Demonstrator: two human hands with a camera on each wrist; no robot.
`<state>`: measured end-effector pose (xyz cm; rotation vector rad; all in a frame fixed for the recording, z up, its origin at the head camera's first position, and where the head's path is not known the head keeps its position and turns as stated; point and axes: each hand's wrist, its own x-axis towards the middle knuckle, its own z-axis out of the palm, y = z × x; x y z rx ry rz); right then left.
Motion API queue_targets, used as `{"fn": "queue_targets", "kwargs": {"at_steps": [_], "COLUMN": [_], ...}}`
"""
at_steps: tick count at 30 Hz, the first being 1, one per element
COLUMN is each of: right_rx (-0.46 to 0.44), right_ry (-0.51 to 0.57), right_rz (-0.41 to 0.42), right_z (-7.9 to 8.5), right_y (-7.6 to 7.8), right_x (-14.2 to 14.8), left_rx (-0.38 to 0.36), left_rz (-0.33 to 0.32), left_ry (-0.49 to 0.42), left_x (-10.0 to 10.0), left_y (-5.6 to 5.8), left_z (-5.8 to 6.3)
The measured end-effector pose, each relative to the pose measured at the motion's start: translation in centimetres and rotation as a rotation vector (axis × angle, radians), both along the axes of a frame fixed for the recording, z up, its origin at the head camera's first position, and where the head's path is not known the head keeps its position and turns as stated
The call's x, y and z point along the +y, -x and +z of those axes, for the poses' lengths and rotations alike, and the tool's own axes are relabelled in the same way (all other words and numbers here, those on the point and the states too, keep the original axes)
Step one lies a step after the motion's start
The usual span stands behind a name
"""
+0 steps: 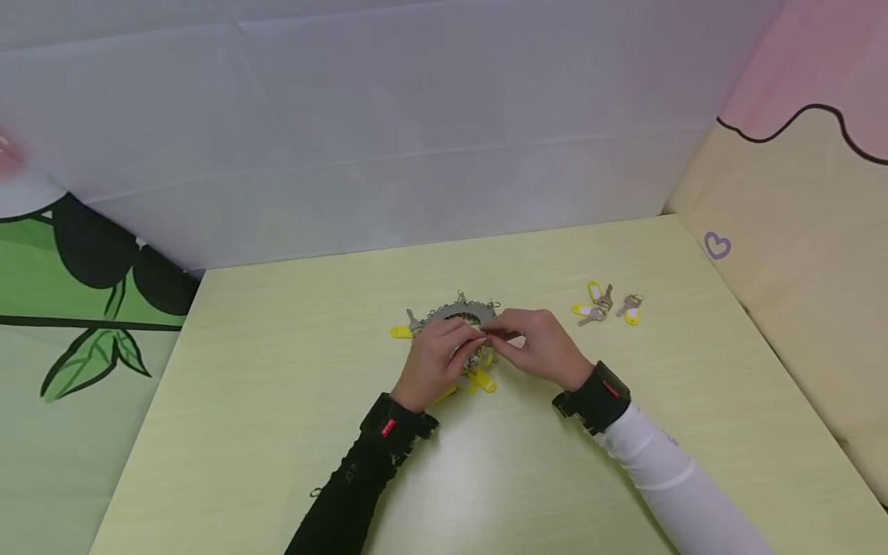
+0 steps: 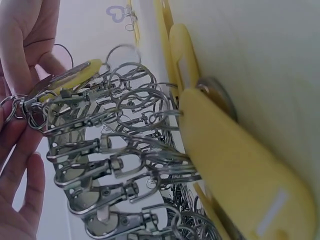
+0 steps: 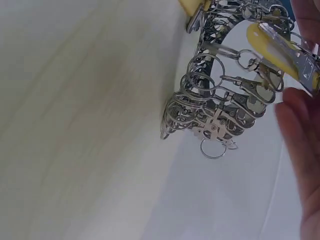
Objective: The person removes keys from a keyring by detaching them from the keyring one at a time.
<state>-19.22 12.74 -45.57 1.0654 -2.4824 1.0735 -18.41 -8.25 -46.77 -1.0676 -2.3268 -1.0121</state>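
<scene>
One smooth yellow tag (image 2: 245, 165) loomed by wire rings (image 2: 150, 111) and snap clasps (image 2: 102, 168) round a grey hoop (image 1: 449, 310) on the pale table (image 1: 277, 416). Left hand (image 1: 438, 356) and right hand (image 1: 543, 347) pinched metal fittings (image 2: 33, 106) at its rim; loose keys (image 1: 594, 315) showed to the head camera, not the right wrist's.

The pale table (image 1: 277, 385) carries yellow-tagged keys (image 1: 593, 314) beyond the right hand (image 1: 541, 344) and a clasp-hung metal ring (image 1: 451, 311) beside the left hand (image 1: 432, 361).
</scene>
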Motion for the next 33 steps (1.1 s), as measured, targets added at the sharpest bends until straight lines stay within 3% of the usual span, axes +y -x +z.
{"fn": "queue_targets", "kwargs": {"at_steps": [4,7,11,16,21,27,31,33], "right_rx": [0.143,0.181,0.117,-0.038,-0.150,-0.195,-0.186,-0.183], "right_ry": [-0.004,0.020,0.109,0.229,0.258,0.256,0.244,0.239], "right_rz": [0.049,0.047,0.010,-0.060,-0.111,-0.094,-0.050,-0.034], "right_z": [0.1,0.1,-0.2,-0.7,1.1,2.7,2.3,1.4], "right_y": [0.0,0.0,-0.1,-0.2,-1.1,-1.8,-1.7,-1.2], "right_x": [-0.1,-0.2,-0.3,-0.9,-1.5,-1.7,-1.6,-1.3], "left_rx": [-0.004,-0.001,0.027,0.085,0.109,0.071,0.032,0.013], "left_rz": [-0.004,-0.008,-0.008,-0.002,0.004,-0.005,-0.016,-0.021], "left_ry": [-0.005,-0.004,-0.003,0.017,0.031,0.001,-0.046,-0.071], "left_x": [-0.1,0.0,-0.1,-0.1,-0.2,-0.3,-0.4,-0.5], "left_y": [0.1,0.2,0.2,0.4,0.5,0.5,0.5,0.5], "left_z": [-0.1,-0.2,-0.3,-0.3,-0.5,-0.4,-0.4,-0.5]}}
